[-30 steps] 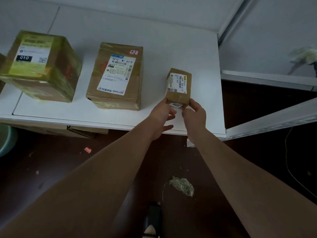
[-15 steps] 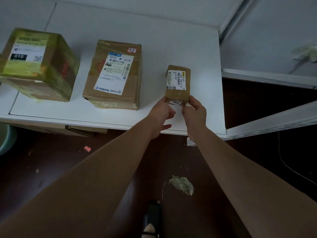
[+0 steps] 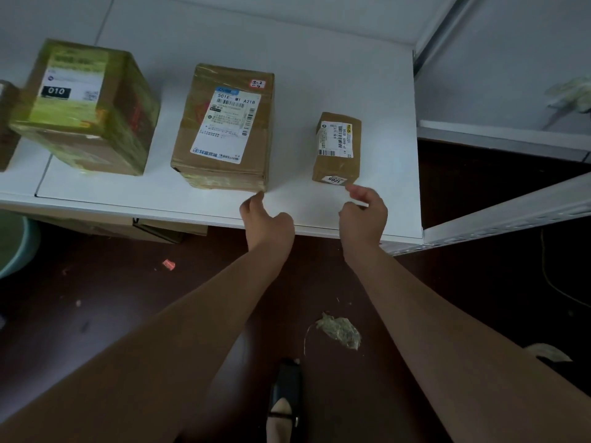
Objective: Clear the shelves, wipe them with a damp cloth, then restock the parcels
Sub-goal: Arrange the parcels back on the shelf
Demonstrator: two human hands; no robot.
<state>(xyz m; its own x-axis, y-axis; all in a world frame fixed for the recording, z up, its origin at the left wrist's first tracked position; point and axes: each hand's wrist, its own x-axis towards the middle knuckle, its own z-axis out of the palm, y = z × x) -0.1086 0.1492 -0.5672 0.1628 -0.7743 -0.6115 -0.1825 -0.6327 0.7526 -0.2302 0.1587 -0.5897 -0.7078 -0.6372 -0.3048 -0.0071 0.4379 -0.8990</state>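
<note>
Both hands are hovering empty with loosely curled fingers, the right hand [image 3: 363, 211] sitting nearer, just below the small brown cardboard parcel [image 3: 337, 148] lying long-axis away from it on the white shelf [image 3: 383, 91], the left hand [image 3: 267, 217] hanging off toward the bigger box [image 3: 224, 126].

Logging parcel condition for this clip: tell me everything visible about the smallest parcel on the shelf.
The small parcel is a brown cardboard box, taped, lying flat on the white shelf near its right end. A white printed label with barcodes covers its top; a small white sticker reading 1205 sits on its near face. It looks intact. It stands apart from the larger parcel to its left. Neither hand grips it; the right hand hovers just before it.
</note>
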